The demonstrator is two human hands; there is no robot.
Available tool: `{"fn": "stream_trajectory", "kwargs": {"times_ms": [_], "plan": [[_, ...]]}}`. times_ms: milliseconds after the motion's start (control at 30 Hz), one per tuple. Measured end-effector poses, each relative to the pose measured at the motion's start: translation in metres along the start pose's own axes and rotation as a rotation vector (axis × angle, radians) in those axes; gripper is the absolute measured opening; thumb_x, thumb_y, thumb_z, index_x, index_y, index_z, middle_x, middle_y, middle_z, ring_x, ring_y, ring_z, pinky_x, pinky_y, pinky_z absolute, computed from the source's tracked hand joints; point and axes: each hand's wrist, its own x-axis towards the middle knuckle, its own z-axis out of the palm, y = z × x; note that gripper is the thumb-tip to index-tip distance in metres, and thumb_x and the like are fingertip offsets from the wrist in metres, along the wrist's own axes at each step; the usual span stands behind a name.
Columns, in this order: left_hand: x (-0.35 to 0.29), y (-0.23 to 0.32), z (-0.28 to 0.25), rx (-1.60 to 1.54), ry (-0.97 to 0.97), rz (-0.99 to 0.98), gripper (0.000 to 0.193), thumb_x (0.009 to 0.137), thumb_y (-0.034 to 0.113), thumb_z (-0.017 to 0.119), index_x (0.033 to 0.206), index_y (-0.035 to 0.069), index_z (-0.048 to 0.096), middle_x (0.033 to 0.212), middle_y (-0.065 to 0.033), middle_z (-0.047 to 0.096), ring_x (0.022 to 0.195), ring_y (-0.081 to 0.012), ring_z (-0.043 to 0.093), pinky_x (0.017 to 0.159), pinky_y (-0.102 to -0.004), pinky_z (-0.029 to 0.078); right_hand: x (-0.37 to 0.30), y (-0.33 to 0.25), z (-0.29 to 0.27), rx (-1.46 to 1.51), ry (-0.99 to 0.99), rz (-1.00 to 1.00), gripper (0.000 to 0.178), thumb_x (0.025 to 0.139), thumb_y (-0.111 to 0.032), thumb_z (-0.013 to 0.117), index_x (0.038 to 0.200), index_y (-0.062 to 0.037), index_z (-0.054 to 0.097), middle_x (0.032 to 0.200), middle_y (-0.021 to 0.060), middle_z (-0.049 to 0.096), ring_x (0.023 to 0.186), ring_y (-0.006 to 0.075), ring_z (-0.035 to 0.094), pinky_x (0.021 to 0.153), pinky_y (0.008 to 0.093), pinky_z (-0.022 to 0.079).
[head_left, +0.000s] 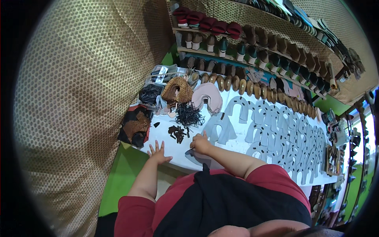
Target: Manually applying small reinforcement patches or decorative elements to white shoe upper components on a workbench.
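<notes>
My left hand (pixel 159 154) lies at the table's front edge with its fingers spread, holding nothing. To its right, my right hand (pixel 201 143) is closed, its fingertips at the upper edge of a grey shoe upper piece (pixel 197 157) by the front edge. Just beyond my hands is a small pile of dark brown strips (pixel 178 134). Behind that sits a tangle of thin black strips (pixel 188 115). Grey horseshoe-shaped upper pieces (pixel 219 129), with small dark tabs at the top, lie right of the strips.
Stacked pink pieces (pixel 207 94) and leopard-print pieces (pixel 177 89) stand at the back left, near a black plastic bag (pixel 150 94). Rows of grey pieces (pixel 299 134) cover the table's right. Brown shoe lasts (pixel 235 83) line its back edge, below shelves of shoes (pixel 241 50).
</notes>
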Motion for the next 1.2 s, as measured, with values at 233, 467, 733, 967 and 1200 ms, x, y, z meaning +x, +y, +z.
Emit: {"fn": "stream_trajectory", "kwargs": {"times_ms": [233,467,733,967,1200], "plan": [[0.001,-0.007,0.004,-0.046,-0.004,0.008,0.127,0.071,0.068,0.072,0.158,0.028,-0.011,0.163,-0.0138,-0.023,0.147,-0.0481,-0.021,0.115,-0.0669,-0.002,-0.053,0.041,-0.073,0.643,0.052,0.014,0.023,0.086,-0.023,0.070,0.103,-0.0080,0.072,0.094,0.0091,0.073,0.085,0.0256,0.069,0.082,0.0327,0.053],[0.001,-0.007,0.001,-0.024,-0.038,0.004,0.127,0.072,0.067,0.073,0.158,0.027,-0.013,0.162,-0.0149,-0.024,0.146,-0.0484,-0.021,0.115,-0.0664,-0.002,-0.124,0.078,-0.137,1.026,0.211,0.308,0.020,0.084,-0.008,0.075,0.103,0.0005,0.074,0.085,0.0003,0.072,0.078,0.0073,0.059,0.073,0.0254,0.049],[0.004,0.003,-0.010,-0.008,-0.090,0.006,0.130,0.072,0.067,0.072,0.157,0.025,-0.016,0.161,-0.0172,-0.027,0.145,-0.0500,-0.023,0.115,-0.0668,-0.002,-0.133,0.257,-0.098,0.677,0.642,0.739,0.043,0.082,-0.023,0.075,0.119,-0.0030,0.067,0.096,0.0108,0.074,0.087,0.0213,0.070,0.079,0.0334,0.054],[0.004,-0.007,-0.002,-0.013,-0.105,-0.023,0.130,0.073,0.067,0.073,0.157,0.024,-0.016,0.161,-0.0174,-0.027,0.145,-0.0499,-0.024,0.115,-0.0669,-0.002,-0.124,0.215,-0.089,0.204,0.550,1.167,0.067,0.087,-0.037,0.068,0.146,-0.0122,0.047,0.147,0.0160,0.050,0.137,0.0319,0.046,0.111,0.0505,0.036],[0.001,-0.004,-0.007,-0.024,-0.106,-0.014,0.129,0.073,0.065,0.074,0.157,0.024,-0.016,0.161,-0.0175,-0.026,0.145,-0.0500,-0.023,0.114,-0.0669,-0.003,-0.125,0.179,-0.036,-0.099,0.229,0.848,0.070,0.100,-0.050,0.042,0.158,-0.0185,0.020,0.165,0.0078,0.015,0.153,0.0298,0.011,0.117,0.0654,0.004]]}}
